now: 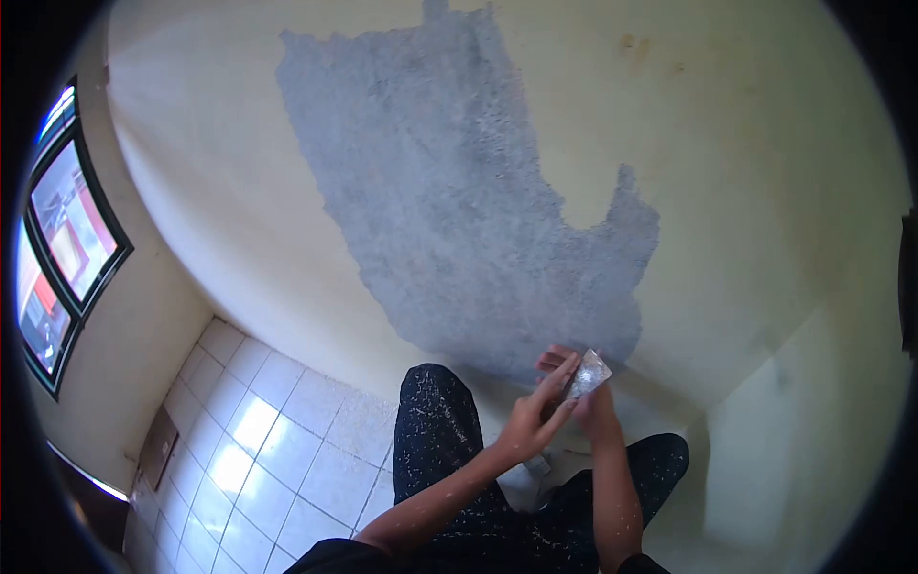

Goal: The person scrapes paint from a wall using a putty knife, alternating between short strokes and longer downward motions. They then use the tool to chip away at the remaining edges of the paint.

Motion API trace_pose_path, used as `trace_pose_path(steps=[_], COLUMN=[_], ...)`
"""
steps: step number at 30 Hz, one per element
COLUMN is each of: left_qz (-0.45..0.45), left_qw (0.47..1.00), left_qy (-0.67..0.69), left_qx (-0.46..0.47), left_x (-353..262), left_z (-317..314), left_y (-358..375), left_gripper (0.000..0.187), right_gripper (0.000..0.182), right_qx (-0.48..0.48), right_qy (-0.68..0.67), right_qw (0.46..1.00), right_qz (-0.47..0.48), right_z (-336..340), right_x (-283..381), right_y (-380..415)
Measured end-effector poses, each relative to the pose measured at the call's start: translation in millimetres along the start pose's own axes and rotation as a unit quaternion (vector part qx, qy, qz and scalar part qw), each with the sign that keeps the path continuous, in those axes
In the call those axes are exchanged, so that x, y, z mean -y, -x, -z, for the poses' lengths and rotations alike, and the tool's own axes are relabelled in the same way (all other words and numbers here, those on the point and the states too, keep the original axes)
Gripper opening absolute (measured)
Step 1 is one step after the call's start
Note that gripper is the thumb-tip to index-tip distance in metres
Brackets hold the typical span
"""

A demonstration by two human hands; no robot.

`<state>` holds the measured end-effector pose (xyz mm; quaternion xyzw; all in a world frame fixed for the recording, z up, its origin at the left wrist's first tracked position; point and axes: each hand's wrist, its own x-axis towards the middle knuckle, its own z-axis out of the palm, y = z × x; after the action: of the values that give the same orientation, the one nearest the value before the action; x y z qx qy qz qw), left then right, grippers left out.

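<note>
A small, flat, silvery square piece (589, 374) with a shiny, speckled face is pinched between the thumb and fingers of my left hand (538, 416). My right hand (595, 407) is right behind it, palm turned toward the piece, its stretched fingertips showing past my left fingers. Part of the right palm is hidden by the piece and the left hand. Both hands are close together above my knees, in front of the bottom of a bare grey patch (430, 182) on the wall. Pale flakes speckle my dark trousers (435, 421) and forearms.
Pale yellow paint (727, 143) surrounds the grey patch with a ragged edge. White floor tiles (316, 430) with scattered flakes lie to the left. A dark-framed window (76, 230) is at far left. On the right, the wall meets a pale vertical surface (794, 430).
</note>
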<state>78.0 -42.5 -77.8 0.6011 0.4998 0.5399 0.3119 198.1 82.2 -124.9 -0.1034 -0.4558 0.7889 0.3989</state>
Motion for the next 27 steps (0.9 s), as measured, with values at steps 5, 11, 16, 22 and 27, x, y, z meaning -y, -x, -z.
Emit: trace_pose_path(steps=[5, 11, 16, 22, 27], left_qz=[-0.16, -0.331, -0.004, -0.033, 0.141], left_qw=[0.98, 0.872, 0.79, 0.787, 0.9], left_qy=[-0.115, -0.279, -0.463, -0.486, -0.305], left_qx=[0.012, 0.229, 0.402, 0.378, 0.276], left_x=[105, 155, 243, 256, 217], left_z=[-33, -12, 41, 22, 5], left_y=[41, 29, 21, 26, 28], left_gripper=[0.075, 0.072, 0.077, 0.052, 0.017], right_gripper=[0.099, 0.092, 0.092, 0.056, 0.044], right_qx=[-0.003, 0.113, 0.245, 0.23, 0.183], right_qy=[-0.092, -0.072, 0.015, 0.236, 0.399], right_qw=[0.995, 0.991, 0.969, 0.936, 0.884], right_qz=[-0.023, 0.0, -0.005, -0.124, -0.162], right_z=[7, 11, 9, -28, -18], right_x=[18, 35, 39, 22, -6], right_y=[2, 9, -4, -21, -27])
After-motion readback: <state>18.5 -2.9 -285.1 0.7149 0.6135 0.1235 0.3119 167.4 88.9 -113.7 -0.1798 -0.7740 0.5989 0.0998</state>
